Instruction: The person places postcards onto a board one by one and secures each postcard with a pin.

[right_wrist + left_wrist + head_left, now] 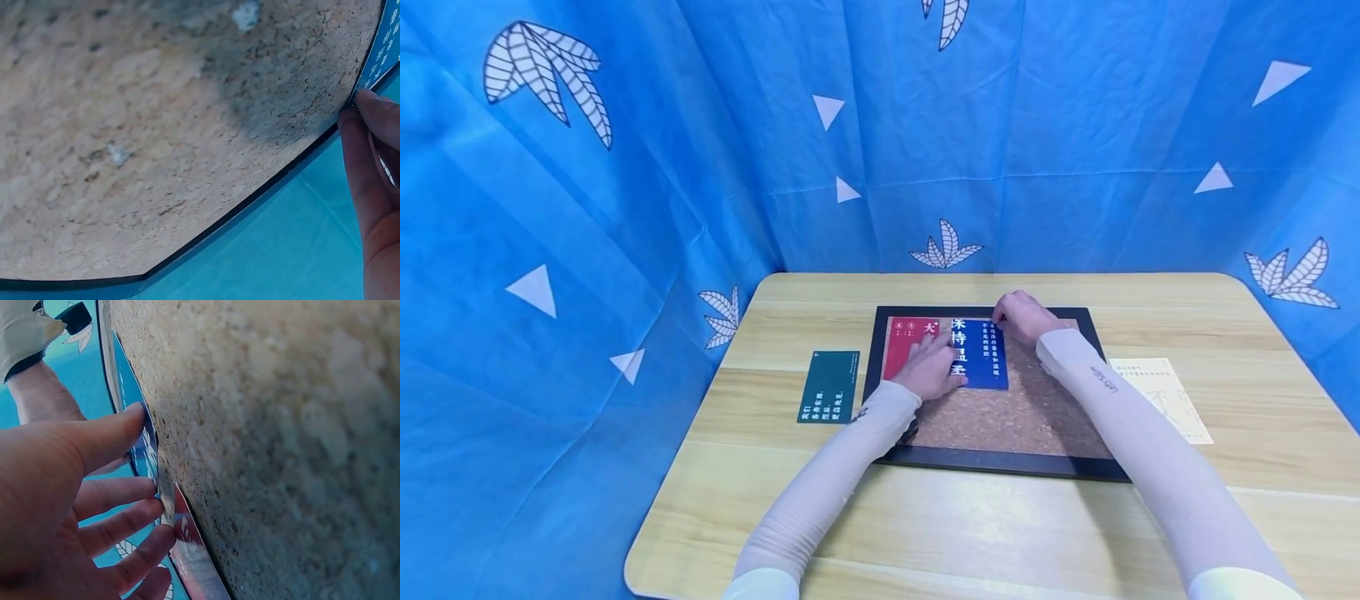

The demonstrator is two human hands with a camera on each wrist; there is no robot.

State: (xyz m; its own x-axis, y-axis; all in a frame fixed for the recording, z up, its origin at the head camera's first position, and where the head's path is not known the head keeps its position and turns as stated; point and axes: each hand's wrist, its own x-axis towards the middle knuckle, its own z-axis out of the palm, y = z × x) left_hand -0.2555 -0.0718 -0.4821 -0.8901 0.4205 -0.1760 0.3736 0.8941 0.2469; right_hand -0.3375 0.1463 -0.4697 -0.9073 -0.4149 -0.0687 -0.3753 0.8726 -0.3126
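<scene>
A cork board [992, 429] in a black frame lies on the table with two cards on its upper part. The blue card [988, 371] bears white characters. Left of it, the red card [899, 346] is partly covered by my left hand [931, 368]. That hand's fingers are spread, with thumb and fingertips pressing on the blue card and a lower finger at the red card's edge [186, 528]. My right hand [1024, 318] pinches the blue card's top right corner, thumb and forefinger [362, 169] together; I cannot tell whether something small sits between the fingertips.
A dark green card [827, 387] with white writing lies left of the board. A cream card [1165, 400] lies on the right, partly behind my right sleeve [1120, 400]. Blue cloth [887, 108] with leaf prints hangs behind and beside the wooden table [730, 500].
</scene>
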